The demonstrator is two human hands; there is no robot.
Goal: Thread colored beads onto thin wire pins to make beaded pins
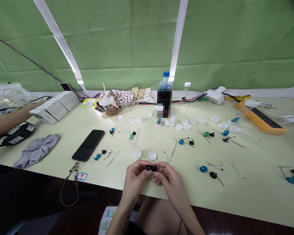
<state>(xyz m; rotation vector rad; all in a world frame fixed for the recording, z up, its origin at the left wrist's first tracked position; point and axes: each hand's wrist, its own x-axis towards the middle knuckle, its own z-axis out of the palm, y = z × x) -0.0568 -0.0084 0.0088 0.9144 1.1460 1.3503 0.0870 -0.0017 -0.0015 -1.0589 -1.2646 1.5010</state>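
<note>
- Left hand (pixel 136 174): lower middle of frame; thumb and forefinger bent, pinching the left end of a small black part (pixel 151 168).
- Right hand (pixel 170 178): just beside it; thumb and fingertips brought together at the part's right end, remaining fingers curled beneath.
- Black part: lower centre of frame, above the near table edge. Dark, glossy in spots, short and lumpy in outline, lying roughly crosswise between the fingertips; fine detail too small to read, ends partly covered by fingers.
- Clear tube (pixel 134 145): upright, just left of centre; smooth transparent wall, white cap at its base.
- White cap (pixel 152 156): round, shallow, raised rim; matte plastic look; just above the hands.
- Bent metal rod (pixel 172 151): thin, grey, angled at its upper end; near the right hand.
- Right of centre, lower: faceted, translucent blue knob (pixel 203 169) near a flat black disc (pixel 213 175), thin bent wires beside them.
- Tabletop (pixel 254 204): pale yellow-green, smooth, faint sheen.
- Left side of frame: dark glass-faced phone (pixel 88 145); gathered, wrinkled grey cloth (pixel 38 150) further left.
- Upper middle: clear plastic bottle (pixel 165 83), blue screw cap, lower portion pixelated.
- Upper frame: green sheet (pixel 132 42), creased, with white zigzag-edged strips between panels.
</note>
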